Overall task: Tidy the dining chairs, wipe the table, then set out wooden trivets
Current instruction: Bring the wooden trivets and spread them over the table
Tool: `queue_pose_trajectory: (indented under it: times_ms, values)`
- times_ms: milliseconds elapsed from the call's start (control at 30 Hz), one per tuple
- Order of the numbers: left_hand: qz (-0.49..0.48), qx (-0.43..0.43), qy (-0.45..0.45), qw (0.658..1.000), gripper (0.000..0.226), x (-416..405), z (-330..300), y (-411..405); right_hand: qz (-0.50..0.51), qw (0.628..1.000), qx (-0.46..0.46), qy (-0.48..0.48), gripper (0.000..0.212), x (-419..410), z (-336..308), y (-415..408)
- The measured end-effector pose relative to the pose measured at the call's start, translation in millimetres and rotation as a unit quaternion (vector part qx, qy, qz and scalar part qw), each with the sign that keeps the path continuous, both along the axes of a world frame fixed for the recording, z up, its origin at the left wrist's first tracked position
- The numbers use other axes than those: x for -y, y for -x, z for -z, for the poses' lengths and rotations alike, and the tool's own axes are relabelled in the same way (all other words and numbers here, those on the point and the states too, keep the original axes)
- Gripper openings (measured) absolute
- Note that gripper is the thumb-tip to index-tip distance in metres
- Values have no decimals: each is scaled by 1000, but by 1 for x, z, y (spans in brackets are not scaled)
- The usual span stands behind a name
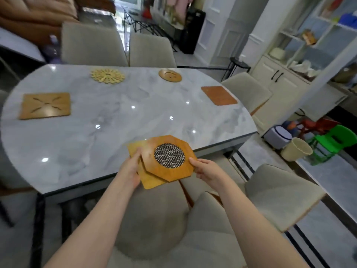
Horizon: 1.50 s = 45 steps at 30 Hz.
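Observation:
Over the near edge of the marble table (116, 132) I hold two stacked wooden trivets. On top is an octagonal trivet (170, 167) with a round metal mesh centre; a plain square trivet (152, 180) lies under it. My left hand (131, 169) grips the stack's left side, thumb on top. My right hand (204, 169) pinches the octagonal trivet's right edge. Several trivets lie on the table: a square cut-out trivet (45, 105) at the left, a lacy round trivet (107, 75), a round trivet (170, 75) at the far side, and a reddish square trivet (218, 95) at the right.
Beige chairs stand around the table: two at the far side (92, 43), (152, 49), one at the right (249, 89), one just below my arms (164, 225) and another to its right (280, 196). A waste bin (295, 151) and a green child's chair (332, 144) stand on the floor at the right.

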State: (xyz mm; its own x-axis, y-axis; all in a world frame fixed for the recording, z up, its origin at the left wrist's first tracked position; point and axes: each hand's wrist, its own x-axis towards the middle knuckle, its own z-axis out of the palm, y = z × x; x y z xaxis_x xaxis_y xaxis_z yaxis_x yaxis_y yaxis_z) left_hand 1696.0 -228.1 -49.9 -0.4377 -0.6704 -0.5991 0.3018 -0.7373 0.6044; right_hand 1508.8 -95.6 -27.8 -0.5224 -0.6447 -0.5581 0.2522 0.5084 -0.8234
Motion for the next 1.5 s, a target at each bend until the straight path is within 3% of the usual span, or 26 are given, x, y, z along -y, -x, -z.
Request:
queue_pose_trajectory:
  times_ms: [267,433,633,1067,1233,1500]
  values:
    - [-201,32,-29,979,46,26,18,-38,-6,992,120,24,15,90,33,12]
    - [-316,55,-14,947,46,16,33,-62,-12,989,146,9,17,131,55,19]
    - [-397,75,-29,914,36,2,49,-84,-2,994,110,-5,19,166,87,12]
    - [-403,53,-7,914,39,32,59,-86,-36,997,-27,-67,24,205,126,-11]
    - [-400,59,3,914,35,40,62,-91,-83,977,-155,-124,38,216,129,-8]
    - [-378,68,-12,923,38,44,68,-94,-184,944,-213,-170,40,232,117,4]
